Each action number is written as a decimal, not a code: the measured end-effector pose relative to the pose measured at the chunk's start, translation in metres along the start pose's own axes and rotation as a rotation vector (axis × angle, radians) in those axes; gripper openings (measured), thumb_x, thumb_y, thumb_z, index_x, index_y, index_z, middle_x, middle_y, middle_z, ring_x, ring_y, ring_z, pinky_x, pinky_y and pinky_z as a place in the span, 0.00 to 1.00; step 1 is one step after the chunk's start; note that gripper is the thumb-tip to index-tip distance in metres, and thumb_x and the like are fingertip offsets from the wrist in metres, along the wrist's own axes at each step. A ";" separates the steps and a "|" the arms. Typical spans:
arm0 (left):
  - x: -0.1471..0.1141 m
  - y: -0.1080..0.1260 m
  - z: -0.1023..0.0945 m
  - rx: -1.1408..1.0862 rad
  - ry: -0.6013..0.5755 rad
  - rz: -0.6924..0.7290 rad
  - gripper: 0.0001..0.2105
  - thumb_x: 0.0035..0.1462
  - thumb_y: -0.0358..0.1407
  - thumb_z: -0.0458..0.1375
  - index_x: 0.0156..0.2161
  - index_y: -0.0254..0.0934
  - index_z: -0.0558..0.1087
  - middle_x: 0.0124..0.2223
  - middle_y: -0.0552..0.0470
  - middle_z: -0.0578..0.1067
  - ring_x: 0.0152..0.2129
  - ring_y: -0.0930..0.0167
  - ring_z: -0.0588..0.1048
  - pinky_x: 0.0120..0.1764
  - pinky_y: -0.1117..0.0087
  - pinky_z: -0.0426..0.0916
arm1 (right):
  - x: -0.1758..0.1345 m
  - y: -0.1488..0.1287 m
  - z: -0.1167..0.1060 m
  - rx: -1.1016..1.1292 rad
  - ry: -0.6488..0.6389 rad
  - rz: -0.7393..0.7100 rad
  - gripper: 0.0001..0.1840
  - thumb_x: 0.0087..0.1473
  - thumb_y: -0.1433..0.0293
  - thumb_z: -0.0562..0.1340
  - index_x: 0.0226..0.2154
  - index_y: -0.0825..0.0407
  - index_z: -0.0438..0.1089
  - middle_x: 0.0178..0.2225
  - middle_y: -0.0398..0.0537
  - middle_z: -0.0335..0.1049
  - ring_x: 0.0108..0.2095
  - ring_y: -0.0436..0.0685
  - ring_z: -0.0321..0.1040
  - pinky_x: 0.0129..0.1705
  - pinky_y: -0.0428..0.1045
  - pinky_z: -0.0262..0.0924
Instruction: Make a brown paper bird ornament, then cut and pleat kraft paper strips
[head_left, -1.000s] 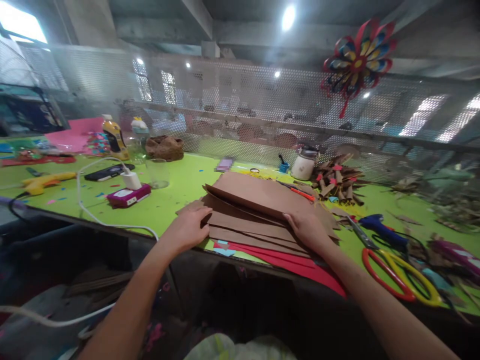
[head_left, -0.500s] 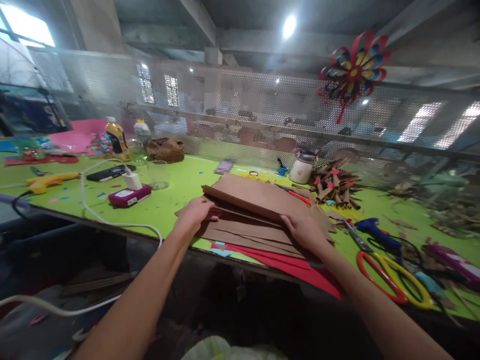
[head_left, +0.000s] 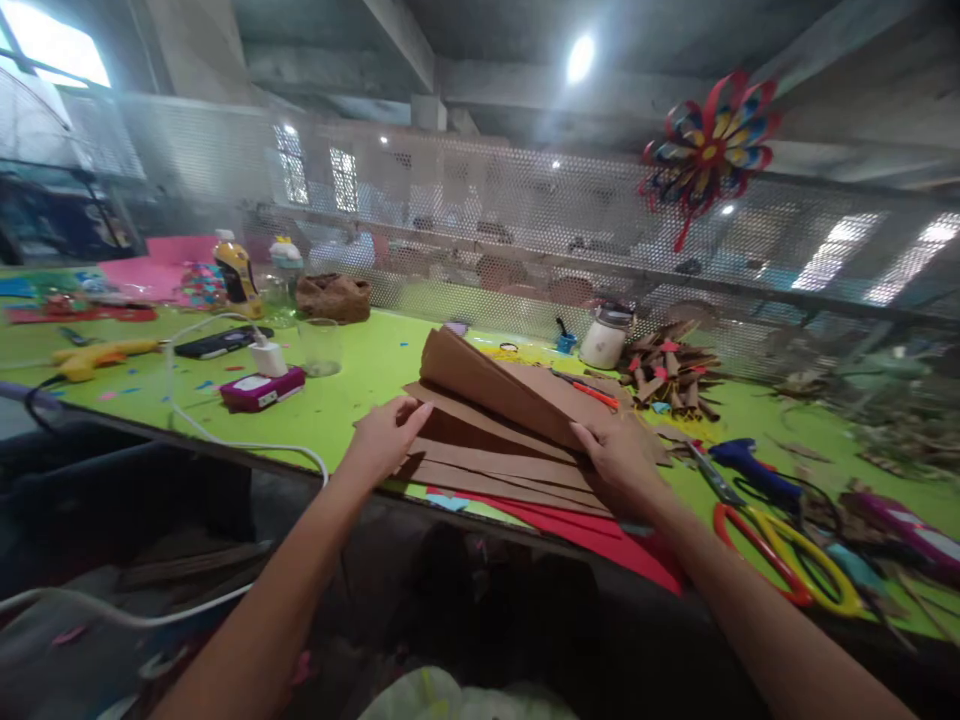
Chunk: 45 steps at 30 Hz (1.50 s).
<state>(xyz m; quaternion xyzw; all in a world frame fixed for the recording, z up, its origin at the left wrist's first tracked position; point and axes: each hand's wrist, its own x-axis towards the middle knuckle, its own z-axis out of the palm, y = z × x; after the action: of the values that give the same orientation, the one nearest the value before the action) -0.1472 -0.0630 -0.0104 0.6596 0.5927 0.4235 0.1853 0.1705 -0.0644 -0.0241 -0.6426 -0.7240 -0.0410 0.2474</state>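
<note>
A stack of brown paper sheets lies near the table's front edge, its upper sheets raised and fanned apart at the left. My left hand is closed at the left edge of the stack, thumb on top by the parted layers. Its other fingertips are partly hidden. With thumb above, my right hand grips the right side of the raised sheets; its fingers underneath are out of sight. Red sheets stick out from under the stack toward me. Orange-handled scissors rest at its far right side.
Large scissors with red and yellow handles and a blue glue gun lie to the right. Rolled brown pieces are heaped behind. On the left are a purple power box, a clear cup and a yellow glue gun.
The upper brown sheets have lifted higher at their left end and tilted up, widening the gap below. My left hand has drawn slightly back from the raised sheets.
</note>
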 end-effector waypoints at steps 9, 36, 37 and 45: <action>-0.025 -0.031 -0.012 0.603 -0.051 0.170 0.20 0.53 0.35 0.49 0.50 0.33 0.71 0.51 0.44 0.72 0.49 0.61 0.70 0.51 0.62 0.63 | -0.008 0.007 0.010 0.024 -0.050 -0.168 0.19 0.59 0.63 0.49 0.37 0.52 0.74 0.37 0.51 0.76 0.37 0.58 0.71 0.39 0.51 0.61; -0.020 -0.032 -0.044 0.426 0.027 0.791 0.10 0.57 0.36 0.51 0.34 0.39 0.74 0.41 0.47 0.77 0.43 0.65 0.73 0.48 0.64 0.67 | 0.010 -0.011 -0.024 -0.196 -0.309 -0.485 0.16 0.56 0.65 0.55 0.45 0.49 0.70 0.43 0.51 0.72 0.40 0.60 0.68 0.41 0.52 0.60; -0.022 -0.031 -0.042 0.388 0.057 0.781 0.09 0.57 0.36 0.51 0.36 0.38 0.74 0.41 0.47 0.77 0.42 0.66 0.74 0.47 0.64 0.67 | 0.008 -0.012 -0.023 -0.129 -0.291 -0.503 0.16 0.55 0.65 0.55 0.46 0.50 0.69 0.45 0.52 0.71 0.43 0.59 0.67 0.43 0.52 0.60; -0.026 -0.003 -0.019 0.091 0.267 0.615 0.07 0.56 0.36 0.54 0.40 0.39 0.70 0.40 0.51 0.75 0.39 0.69 0.74 0.46 0.67 0.67 | -0.019 -0.052 -0.017 0.170 -0.035 -0.629 0.11 0.58 0.67 0.54 0.39 0.52 0.70 0.40 0.52 0.70 0.43 0.56 0.64 0.46 0.52 0.59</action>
<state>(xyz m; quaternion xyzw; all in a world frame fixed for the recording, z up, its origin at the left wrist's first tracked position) -0.1625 -0.0914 -0.0102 0.7537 0.4033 0.5154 -0.0601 0.1270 -0.0969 -0.0034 -0.3649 -0.8921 -0.0437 0.2628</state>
